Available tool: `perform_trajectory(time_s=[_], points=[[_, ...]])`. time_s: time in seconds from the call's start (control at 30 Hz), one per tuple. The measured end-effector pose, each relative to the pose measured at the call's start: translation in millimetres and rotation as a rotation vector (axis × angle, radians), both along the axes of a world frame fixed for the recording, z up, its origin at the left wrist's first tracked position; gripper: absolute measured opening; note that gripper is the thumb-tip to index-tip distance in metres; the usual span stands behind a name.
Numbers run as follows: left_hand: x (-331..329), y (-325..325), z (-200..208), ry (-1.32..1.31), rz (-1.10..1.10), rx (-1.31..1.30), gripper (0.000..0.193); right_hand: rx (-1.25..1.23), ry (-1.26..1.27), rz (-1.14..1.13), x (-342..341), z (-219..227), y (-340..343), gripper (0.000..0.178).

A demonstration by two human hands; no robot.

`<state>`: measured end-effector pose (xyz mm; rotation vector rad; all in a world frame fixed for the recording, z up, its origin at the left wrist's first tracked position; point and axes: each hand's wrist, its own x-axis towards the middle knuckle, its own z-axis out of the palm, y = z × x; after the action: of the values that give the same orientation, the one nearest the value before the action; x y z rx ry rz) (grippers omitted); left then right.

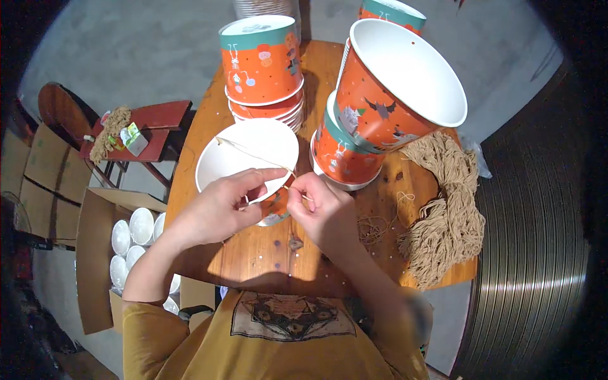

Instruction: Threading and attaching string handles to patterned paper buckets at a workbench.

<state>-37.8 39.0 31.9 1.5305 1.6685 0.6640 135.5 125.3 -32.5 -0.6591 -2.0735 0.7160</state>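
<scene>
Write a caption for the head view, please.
Left hand holding a white-lined bucket, right hand pinching a thin cord above a wooden table.

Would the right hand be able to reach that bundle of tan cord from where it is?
Probably yes: only thin loose strands lie between the right hand and the cord, though it seems to be pinching a string.

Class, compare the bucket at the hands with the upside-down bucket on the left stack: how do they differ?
The bucket at the hands has its open mouth up; the upside-down bucket has its base up. A cord crosses the first bucket's mouth, while none shows on the second. Both have orange printed sides and white rims.
</scene>
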Motion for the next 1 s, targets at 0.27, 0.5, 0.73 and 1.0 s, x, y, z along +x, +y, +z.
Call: perform_trajectory(time_s=[0.27,0.5,0.73,1.0], points=[[-2,13,-23,-0.207,-0.088,0.005,0.036,-0.019,0.005,0.008,2,-11,0,0.012],[6,26,-37,0.005,-0.108,0.113,0.016,-0.062,0.0,-0.015,6,-15,-3,0.01],[0,24,-32,-0.148,0.055,0.179,0.009,0.026,-0.31,0.098,33,-7,16,0.014],[4,31,-27,-0.623,0.111,0.038,0.006,0.325,-0.317,0.216,35,-4,28,0.01]])
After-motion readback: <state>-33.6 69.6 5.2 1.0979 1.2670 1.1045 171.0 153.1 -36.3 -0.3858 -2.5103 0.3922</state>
